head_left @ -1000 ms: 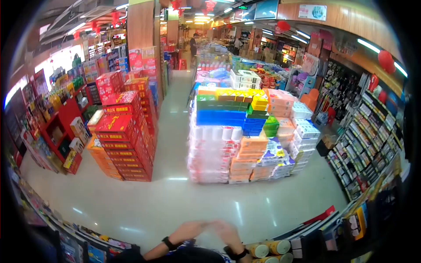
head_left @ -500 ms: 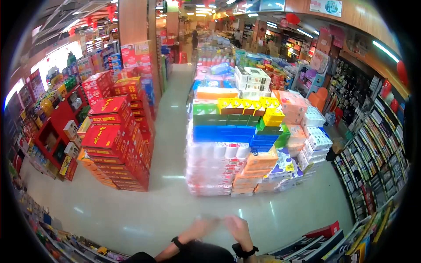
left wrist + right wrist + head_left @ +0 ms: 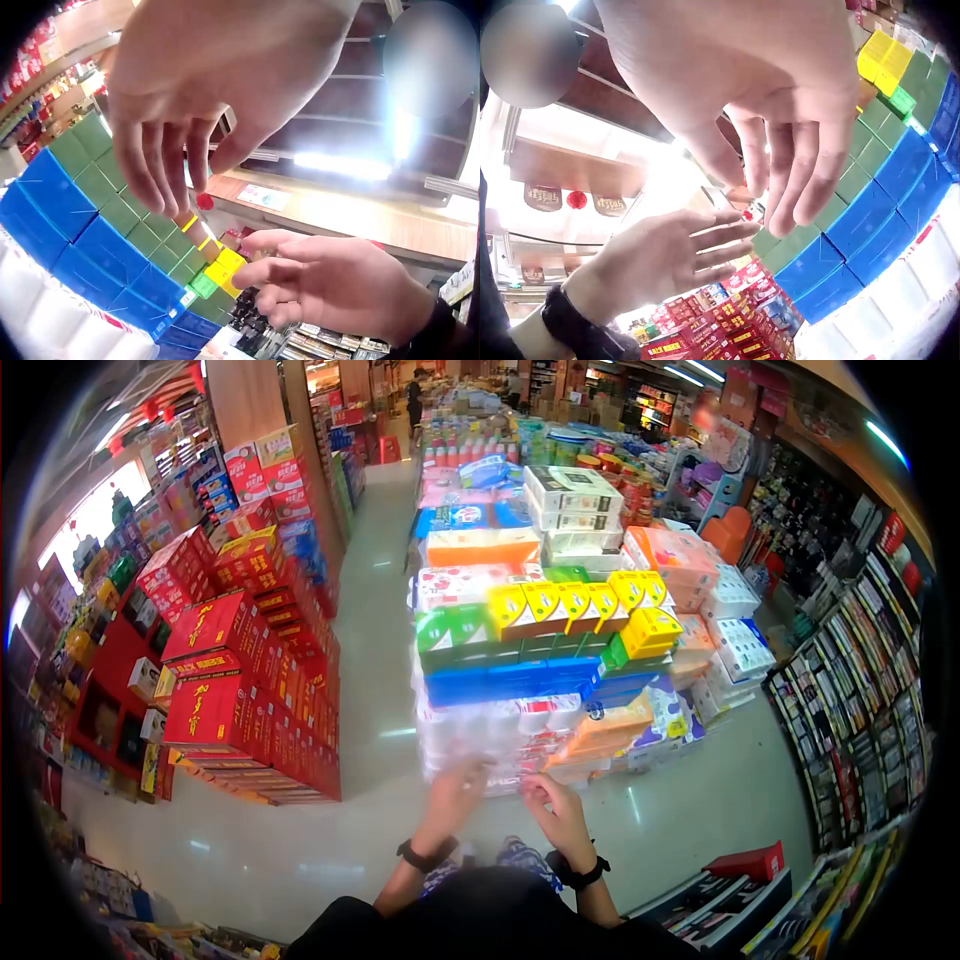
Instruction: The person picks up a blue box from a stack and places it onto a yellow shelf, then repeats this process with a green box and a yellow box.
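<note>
Both hands are raised in front of the body, apart, with nothing in them. In the head view the left hand [image 3: 452,800] is blurred, and the right hand [image 3: 560,818] has loosely bent fingers. The left wrist view has the left hand [image 3: 225,90] above, its fingers hanging relaxed, and the right hand [image 3: 330,289] opposite. From the right wrist, the right hand [image 3: 757,90] shows loose fingers, with the left hand [image 3: 660,259] fairly straight-fingered. Beyond them stands a stack of blue packs [image 3: 500,682], yellow boxes [image 3: 560,605] and white rolls [image 3: 490,728].
Stacked red cartons [image 3: 215,710] stand at the left beside an aisle floor [image 3: 375,610]. A magazine rack [image 3: 855,710] lines the right side. Low shelves with a red box [image 3: 750,862] are at the lower right. A person [image 3: 415,402] stands far back.
The head view has tilted down and come closer to the stacks. Both hands have risen in the picture, and the left hand has turned more upright.
</note>
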A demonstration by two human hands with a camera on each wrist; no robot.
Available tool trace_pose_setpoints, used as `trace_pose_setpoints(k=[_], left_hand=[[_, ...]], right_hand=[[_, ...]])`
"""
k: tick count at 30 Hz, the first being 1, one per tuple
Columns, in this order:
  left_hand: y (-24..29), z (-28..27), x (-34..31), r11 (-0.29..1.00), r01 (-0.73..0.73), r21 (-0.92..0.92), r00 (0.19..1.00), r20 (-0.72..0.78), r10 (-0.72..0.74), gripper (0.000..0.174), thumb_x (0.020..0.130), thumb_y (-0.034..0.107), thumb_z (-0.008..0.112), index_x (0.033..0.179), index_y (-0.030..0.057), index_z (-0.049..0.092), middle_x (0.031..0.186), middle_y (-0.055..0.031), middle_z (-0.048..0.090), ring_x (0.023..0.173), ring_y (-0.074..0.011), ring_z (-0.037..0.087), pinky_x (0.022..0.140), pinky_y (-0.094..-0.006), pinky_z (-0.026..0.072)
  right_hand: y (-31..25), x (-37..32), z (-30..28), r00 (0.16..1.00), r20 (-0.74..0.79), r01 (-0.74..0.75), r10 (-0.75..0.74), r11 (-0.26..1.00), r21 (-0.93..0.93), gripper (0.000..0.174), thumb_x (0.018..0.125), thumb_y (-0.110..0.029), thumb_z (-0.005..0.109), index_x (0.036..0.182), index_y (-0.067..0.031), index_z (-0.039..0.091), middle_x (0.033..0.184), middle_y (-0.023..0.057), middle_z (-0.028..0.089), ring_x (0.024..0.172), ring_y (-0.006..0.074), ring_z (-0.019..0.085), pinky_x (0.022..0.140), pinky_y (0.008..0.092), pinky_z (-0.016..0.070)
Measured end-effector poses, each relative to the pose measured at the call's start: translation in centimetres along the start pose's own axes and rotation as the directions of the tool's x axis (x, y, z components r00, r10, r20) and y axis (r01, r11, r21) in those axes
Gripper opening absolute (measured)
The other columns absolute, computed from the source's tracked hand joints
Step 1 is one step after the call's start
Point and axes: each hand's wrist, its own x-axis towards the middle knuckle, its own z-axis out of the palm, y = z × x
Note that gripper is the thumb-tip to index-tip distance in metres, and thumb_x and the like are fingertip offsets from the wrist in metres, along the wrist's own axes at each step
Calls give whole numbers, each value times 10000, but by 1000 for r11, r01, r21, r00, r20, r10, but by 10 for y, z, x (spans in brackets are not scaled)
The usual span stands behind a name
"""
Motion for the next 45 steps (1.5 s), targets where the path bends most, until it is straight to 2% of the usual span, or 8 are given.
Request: trace_pose_setpoints(k=[12,15,22,29,31,35,38,45], left_hand=[[36,4,174,977,-195,83,927,-311,211,467,1004,26,659,1465,40,587,1439,-133,619,1299,-255,644,1044,-392,557],[51,5,217,982,-142,126,921,-347,178,462,1003,64,678,1452,33,573,1533,-198,582,1385,-372,593,1110,-430,515],[50,21,263,921,-24,389,921,-351,172,630,999,172,701,1578,53,481,1527,-259,572,1382,-447,551,1168,-496,445],[57,23,267,911,5,412,926,-346,152,615,1007,144,695,1592,81,516,1460,-189,611,1272,-326,609,1055,-398,501],[70,23,264,950,52,307,915,-396,78,587,984,136,717,1538,69,536,1435,-204,608,1269,-351,618,1056,-420,516],[97,17,248,982,-16,187,874,-475,105,490,988,110,715,1464,71,602,1424,-120,598,1263,-264,606,994,-348,528],[100,21,220,963,-67,260,795,-570,209,457,946,57,748,1390,38,641,1400,-137,584,1225,-286,608,1003,-364,529],[93,21,108,957,35,287,556,-801,220,457,898,-18,781,1332,33,647,1417,-166,582,1253,-298,613,1046,-391,538]], right_hand=[[19,181,-32,991,100,72,-92,980,187,633,996,-43,653,1603,-31,472,1204,156,766,893,198,698,831,329,566],[17,216,-41,987,121,74,-104,971,229,648,996,-46,658,1612,-27,459,1232,157,760,911,199,699,833,330,566],[30,253,-49,921,352,75,-164,965,252,656,962,34,656,1590,21,465,1345,171,705,1029,195,714,933,327,564],[44,266,-47,894,386,106,-228,944,312,534,925,21,655,1455,-3,591,1334,158,667,1088,238,702,879,334,567],[53,264,-43,901,349,148,-259,938,314,492,923,19,655,1414,5,622,1310,160,669,1081,244,704,877,340,566],[55,253,-39,933,284,134,-222,945,298,383,881,35,683,1264,27,682,1138,160,724,1005,264,718,858,359,559],[65,250,-33,871,272,341,-408,903,260,349,857,39,708,1205,15,694,1070,152,738,970,275,717,847,362,555],[33,229,-3,792,357,405,-495,864,299,184,836,15,723,1012,-7,675,953,153,710,879,323,694,804,404,535]])
